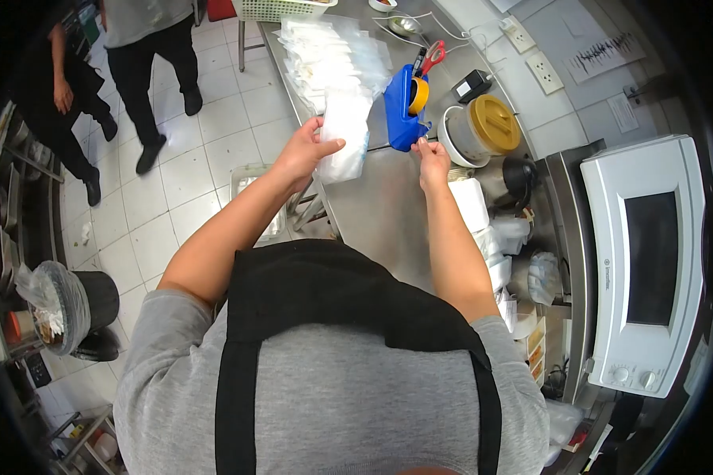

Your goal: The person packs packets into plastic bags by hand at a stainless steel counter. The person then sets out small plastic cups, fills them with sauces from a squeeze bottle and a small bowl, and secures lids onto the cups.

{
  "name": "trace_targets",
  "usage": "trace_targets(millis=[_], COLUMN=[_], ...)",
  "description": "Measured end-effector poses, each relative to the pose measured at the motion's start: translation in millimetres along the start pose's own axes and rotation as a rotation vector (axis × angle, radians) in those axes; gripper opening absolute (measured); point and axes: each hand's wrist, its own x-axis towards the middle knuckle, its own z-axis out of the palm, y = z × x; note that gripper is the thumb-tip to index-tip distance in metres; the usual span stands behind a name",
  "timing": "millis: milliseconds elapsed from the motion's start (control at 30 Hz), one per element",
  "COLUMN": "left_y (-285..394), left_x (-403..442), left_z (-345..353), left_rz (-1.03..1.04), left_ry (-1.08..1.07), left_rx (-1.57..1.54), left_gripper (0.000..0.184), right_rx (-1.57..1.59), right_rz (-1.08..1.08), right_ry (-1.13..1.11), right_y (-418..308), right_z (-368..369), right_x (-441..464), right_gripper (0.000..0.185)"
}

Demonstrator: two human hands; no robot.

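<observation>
My left hand [305, 154] is closed on a white plastic packet [345, 134], its thumb lying on top of it. Beyond the packet, a pile of similar white packets [321, 55] covers the far end of the steel table [380, 206]. To the right stands a blue tape dispenser [399, 115] with a yellow tape roll [418, 95], a black marker and red scissors [434, 57] in it. My right hand [431, 162] is pinched at the dispenser's near end; what its fingertips hold is too small to make out.
A tub with a yellow lid [495, 124], a black box [473, 85] and containers line the table's right side, by a white microwave [646, 265]. Two people [146, 71] stand at the upper left. A lined bin [87, 305] is at the left.
</observation>
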Motion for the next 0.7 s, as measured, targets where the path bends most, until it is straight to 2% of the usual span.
trace_targets(millis=[100,200,233,300,400,500,600,700], left_y=[-4.1,1.0,2.5,1.7,6.2,4.6,5.3,7.3], left_x=[-1.0,-3.0,-7.0,-13.6,-8.3,-8.3,-5.0,-3.3], left_z=[3.5,5.9,6.4,5.0,3.9,4.7,18.1,34.0], left_rz=[0.044,0.08,0.084,0.078,0.086,0.074,0.081,0.11], left_ry=[-0.022,-0.027,-0.026,0.019,0.048,0.038,-0.007,-0.063], left_rx=[-0.047,-0.081,-0.094,-0.041,-0.05,-0.057,-0.03,-0.021], left_gripper=[0.045,0.046,0.047,0.046,0.045,0.044,0.042,0.039], right_rx=[-0.298,-0.429,-0.596,-0.257,-0.245,-0.395,-0.479,-0.539], right_rz=[-0.074,-0.195,-0.219,-0.089,-0.03,-0.405,-0.531,-0.655], right_ry=[0.035,0.107,0.093,0.068,-0.174,-0.41,-0.6,-0.561], right_y=[-0.3,8.9,54.8,58.8,-8.2,-97.5,-156.9,-180.5], right_z=[-1.0,3.9,-15.3,-22.7,-5.5,10.0,16.4,18.0], right_x=[8.9,13.2,34.7,2.0,-40.0,-91.8,-126.8,-138.9], right_gripper=[0.021,0.024,0.022,0.021,0.019,0.018,0.02,0.025])
